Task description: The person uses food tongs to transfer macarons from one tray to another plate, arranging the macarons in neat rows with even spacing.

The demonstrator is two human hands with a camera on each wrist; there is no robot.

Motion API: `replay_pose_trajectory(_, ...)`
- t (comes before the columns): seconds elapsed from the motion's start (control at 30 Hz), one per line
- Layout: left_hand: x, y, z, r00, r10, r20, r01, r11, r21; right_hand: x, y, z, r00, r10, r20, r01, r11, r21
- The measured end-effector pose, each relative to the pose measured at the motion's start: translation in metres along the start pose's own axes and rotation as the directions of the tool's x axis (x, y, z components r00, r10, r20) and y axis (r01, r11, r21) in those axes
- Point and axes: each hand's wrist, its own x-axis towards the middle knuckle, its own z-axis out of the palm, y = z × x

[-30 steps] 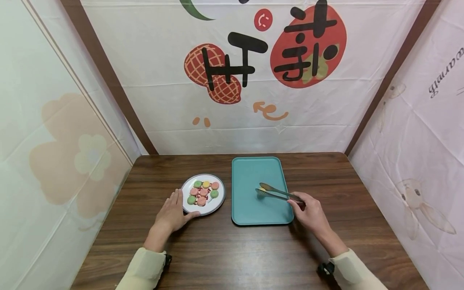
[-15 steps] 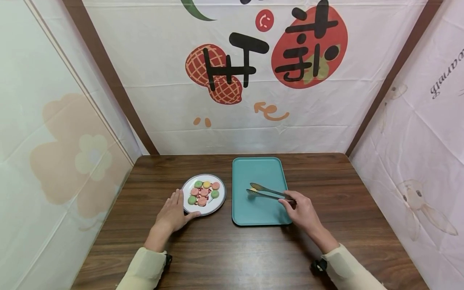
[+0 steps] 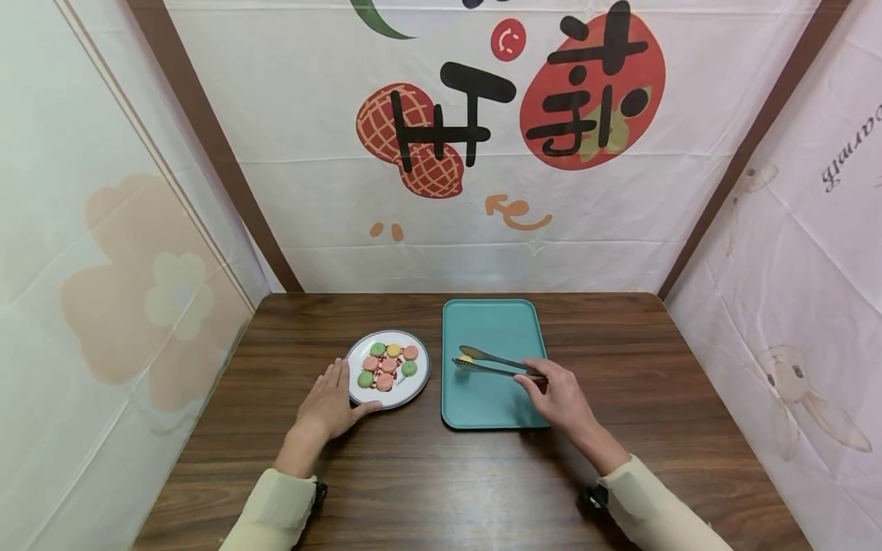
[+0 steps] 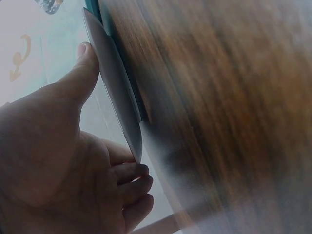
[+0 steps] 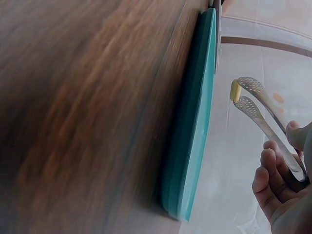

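My left hand (image 3: 324, 405) rests at the near left rim of a white plate (image 3: 412, 389), fingers along its left side and thumb at its front edge. In the left wrist view the thumb lies right at the plate's (image 4: 109, 63) rim. Several pink, green and yellow macarons (image 3: 389, 365) sit on that plate. My right hand (image 3: 561, 394) grips metal tongs (image 3: 498, 363) by the handle end. Between the perforated tips of the tongs, a yellow macaron (image 5: 235, 90) is pinched, held above the left side of the teal tray (image 3: 492, 405).
The plate and the tray stand side by side on a brown wooden table (image 3: 441, 474), a narrow gap between them. A printed white curtain (image 3: 310, 207) rises behind the table, with more curtains at both sides.
My right hand has moved left across the tray, bringing the tongs and yellow macaron closer to the plate. My left hand has stayed at the plate's rim.
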Motion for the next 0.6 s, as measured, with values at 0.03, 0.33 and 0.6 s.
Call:
replay_pose_trajectory(0.03,0.0,0.0,0.0,1.0,0.0,-0.001,0.0,1.0,-0.002,0.001,-0.001,0.001,1.0,-0.002,0.007,0.002,1.0,0.002)
replay_pose_trajectory(0.33,0.0,0.0,0.001,1.0,0.001,0.004,-0.001,1.0,0.011,0.006,-0.009,0.012,0.999,-0.018,0.04,0.017,0.999,0.028)
replay_pose_trajectory(0.6,-0.001,0.001,-0.001,1.0,-0.001,0.008,0.001,1.0,0.004,0.01,-0.015,0.022,0.998,-0.027,0.06,0.024,0.999,0.042)
